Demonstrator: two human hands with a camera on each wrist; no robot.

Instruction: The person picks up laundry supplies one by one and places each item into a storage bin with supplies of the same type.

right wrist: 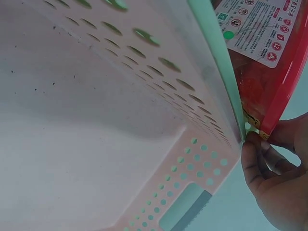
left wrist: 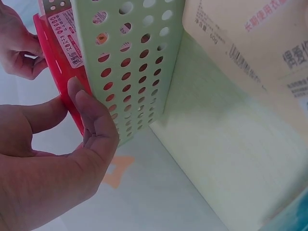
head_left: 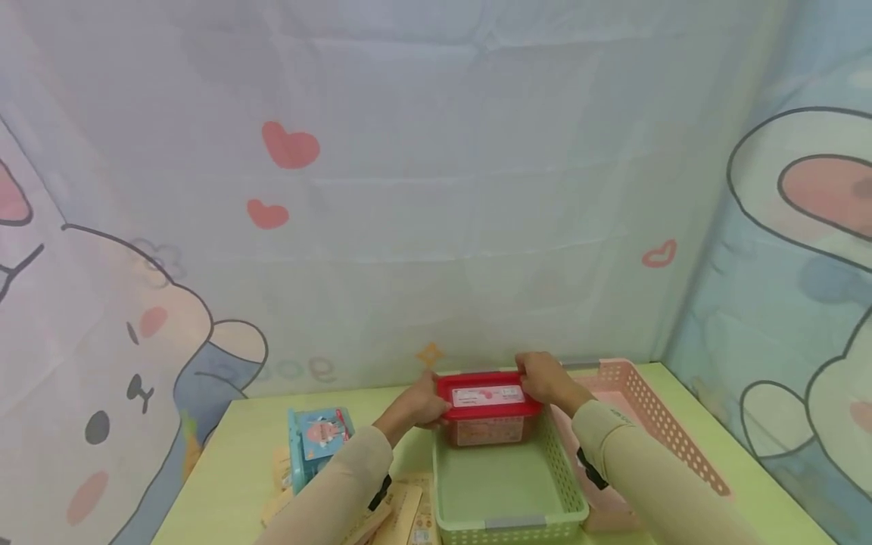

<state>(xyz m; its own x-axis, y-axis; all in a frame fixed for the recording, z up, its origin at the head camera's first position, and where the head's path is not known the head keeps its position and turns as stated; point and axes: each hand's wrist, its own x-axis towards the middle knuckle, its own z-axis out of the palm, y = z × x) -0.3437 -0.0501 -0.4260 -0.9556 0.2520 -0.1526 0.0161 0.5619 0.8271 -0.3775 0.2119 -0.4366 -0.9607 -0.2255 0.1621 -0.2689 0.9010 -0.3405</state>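
A clear plastic container with a red lid [head_left: 487, 395] is at the far end of a light green basket [head_left: 507, 484], partly down inside it. At the container's left end, my left hand [head_left: 424, 399] grips the rim of the lid. In the left wrist view that hand's thumb [left wrist: 48, 114] lies on the red edge, and its fingers are bent between lid and basket wall. My right hand [head_left: 545, 376] pinches the far right corner of the lid. The right wrist view shows its fingertips [right wrist: 251, 144] under the red rim, close to the green basket's edge.
A pink basket [head_left: 630, 371] stands right beside the green one. To the left, several beige packets [head_left: 402, 515] lie by a light blue container [head_left: 297, 446] with a printed card [head_left: 323, 433]. A printed cloth [head_left: 477, 227] hangs behind the table [head_left: 238, 446].
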